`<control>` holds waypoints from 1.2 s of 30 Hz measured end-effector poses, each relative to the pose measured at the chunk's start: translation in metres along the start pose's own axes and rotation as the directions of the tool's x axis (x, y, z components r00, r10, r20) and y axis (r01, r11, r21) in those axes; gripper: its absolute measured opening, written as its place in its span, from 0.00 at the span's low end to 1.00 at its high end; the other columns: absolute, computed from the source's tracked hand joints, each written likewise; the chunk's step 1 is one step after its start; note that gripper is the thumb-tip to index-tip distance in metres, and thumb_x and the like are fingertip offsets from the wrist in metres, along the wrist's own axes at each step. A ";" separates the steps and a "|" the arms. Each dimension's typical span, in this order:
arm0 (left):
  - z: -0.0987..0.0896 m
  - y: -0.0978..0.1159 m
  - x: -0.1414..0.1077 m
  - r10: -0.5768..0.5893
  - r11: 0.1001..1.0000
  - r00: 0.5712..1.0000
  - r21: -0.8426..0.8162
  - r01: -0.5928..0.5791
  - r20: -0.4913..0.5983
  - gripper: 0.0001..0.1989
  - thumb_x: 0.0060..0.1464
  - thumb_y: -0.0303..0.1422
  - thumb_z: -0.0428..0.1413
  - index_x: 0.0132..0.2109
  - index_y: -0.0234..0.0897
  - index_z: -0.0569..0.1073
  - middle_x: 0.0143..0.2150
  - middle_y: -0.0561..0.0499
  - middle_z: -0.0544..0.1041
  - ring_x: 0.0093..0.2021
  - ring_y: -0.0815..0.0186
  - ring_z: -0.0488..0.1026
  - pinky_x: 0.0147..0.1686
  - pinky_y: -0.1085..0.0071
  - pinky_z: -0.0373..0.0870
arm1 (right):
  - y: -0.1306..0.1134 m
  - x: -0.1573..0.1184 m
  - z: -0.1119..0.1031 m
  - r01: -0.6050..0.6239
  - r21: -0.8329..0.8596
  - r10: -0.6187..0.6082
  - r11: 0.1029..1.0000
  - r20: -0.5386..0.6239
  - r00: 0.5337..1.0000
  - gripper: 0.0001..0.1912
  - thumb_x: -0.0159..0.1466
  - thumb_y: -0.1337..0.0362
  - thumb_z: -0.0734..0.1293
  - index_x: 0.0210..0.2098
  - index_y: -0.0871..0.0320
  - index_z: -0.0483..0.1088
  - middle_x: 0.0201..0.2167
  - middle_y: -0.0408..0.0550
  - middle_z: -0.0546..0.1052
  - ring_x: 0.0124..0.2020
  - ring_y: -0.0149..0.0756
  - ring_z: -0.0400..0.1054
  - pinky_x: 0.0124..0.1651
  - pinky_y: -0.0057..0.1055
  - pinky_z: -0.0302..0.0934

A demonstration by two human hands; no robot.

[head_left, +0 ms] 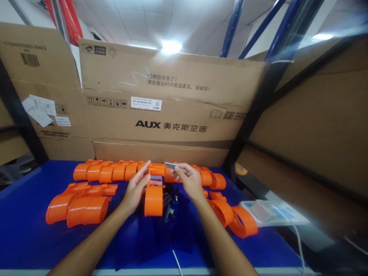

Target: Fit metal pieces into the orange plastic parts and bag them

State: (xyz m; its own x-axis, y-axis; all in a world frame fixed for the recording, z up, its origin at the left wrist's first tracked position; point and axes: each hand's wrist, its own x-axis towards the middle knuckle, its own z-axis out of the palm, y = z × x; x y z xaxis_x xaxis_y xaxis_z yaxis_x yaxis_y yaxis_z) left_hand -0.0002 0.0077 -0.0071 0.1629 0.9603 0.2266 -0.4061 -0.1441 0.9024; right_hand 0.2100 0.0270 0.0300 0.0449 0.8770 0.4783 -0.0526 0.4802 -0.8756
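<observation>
My left hand [135,192] grips an orange plastic part [153,201] by its left side, thumb and fingers at its upper end. The part has a wide curved band at the bottom and a crossbar at the top, with a gap between them. Just right of the crossbar, my right hand [190,182] pinches a thin flat grey strip [171,165] between thumb and fingers. Whether the strip touches the part I cannot tell. Below the hands lies a heap of small metallic pieces [170,211] among dark blue sheets, partly hidden by the orange part.
Several similar orange parts [107,173] line the back of the blue tabletop [25,199]. More orange parts [86,209] lie at left, and others [244,222] at right beside a white tray [276,214]. A cardboard sheet [120,126] stands behind, between dark posts. White cables cross the front.
</observation>
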 end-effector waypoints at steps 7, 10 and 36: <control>0.001 0.004 -0.002 -0.017 1.000 1.000 0.007 0.017 -0.009 0.45 0.57 0.49 0.61 0.75 0.44 0.51 0.41 0.43 0.85 0.42 0.50 0.83 0.41 0.58 0.75 | -0.003 0.000 -0.002 0.012 -0.032 -0.010 0.999 0.039 0.999 0.18 0.61 0.48 0.74 0.36 0.58 0.75 0.31 0.51 0.83 0.29 0.37 0.75 0.27 0.29 0.67; 0.002 0.006 -0.003 -0.022 1.000 1.000 0.023 0.021 0.018 0.45 0.58 0.49 0.61 0.75 0.43 0.51 0.39 0.43 0.85 0.38 0.52 0.83 0.41 0.59 0.75 | -0.004 0.000 -0.002 0.007 -0.035 -0.005 0.999 0.058 0.998 0.18 0.61 0.48 0.73 0.37 0.58 0.76 0.31 0.51 0.83 0.29 0.37 0.75 0.28 0.30 0.68; 0.001 -0.001 0.001 0.111 0.991 0.983 0.084 -0.100 -0.146 0.37 0.52 0.48 0.65 0.66 0.39 0.71 0.49 0.41 0.82 0.47 0.53 0.79 0.46 0.62 0.75 | 0.003 -0.005 -0.003 0.166 -0.233 -0.174 0.958 -0.014 0.985 0.15 0.64 0.53 0.71 0.43 0.55 0.82 0.37 0.51 0.84 0.37 0.45 0.79 0.37 0.39 0.75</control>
State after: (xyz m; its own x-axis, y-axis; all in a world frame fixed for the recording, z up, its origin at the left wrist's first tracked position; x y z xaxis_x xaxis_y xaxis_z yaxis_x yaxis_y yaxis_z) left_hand 0.0015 0.0086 -0.0069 -0.0159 0.9628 0.2696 -0.3434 -0.2585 0.9029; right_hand 0.2122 0.0238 0.0247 0.0673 0.7800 0.6221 0.1890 0.6022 -0.7756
